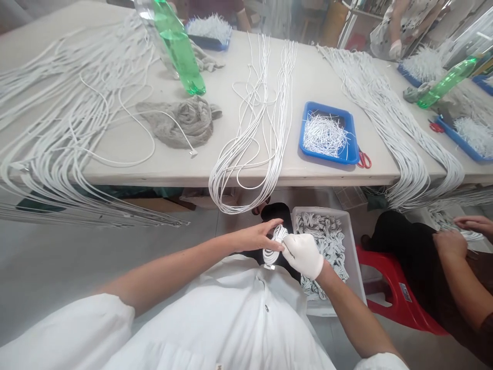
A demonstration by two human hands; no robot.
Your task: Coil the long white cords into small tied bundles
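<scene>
Close to my body, in front of the white shirt, a small coiled bundle of white cable [276, 241] is held between both hands. My left hand [259, 236] is bare, its thumb and fingers closed around the coil's left side. On the other side my right hand [304, 253], in a white glove, pinches the coil with its fingers curled in. A white connector [269, 266] sticks out at the coil's lower end. What the gloved fingertips pinch besides the coil is hidden. Loose white cables [246, 180] hang over the table edge just beyond.
A white bin [353, 257] of coiled cables stands beside my right arm. On the table [173, 172] lie a blue tray [348, 154] of short white ties, red scissors [364, 160], a grey cloth [181, 123] and a green bottle [179, 49]. A co-worker sits right, by a red stool [400, 293].
</scene>
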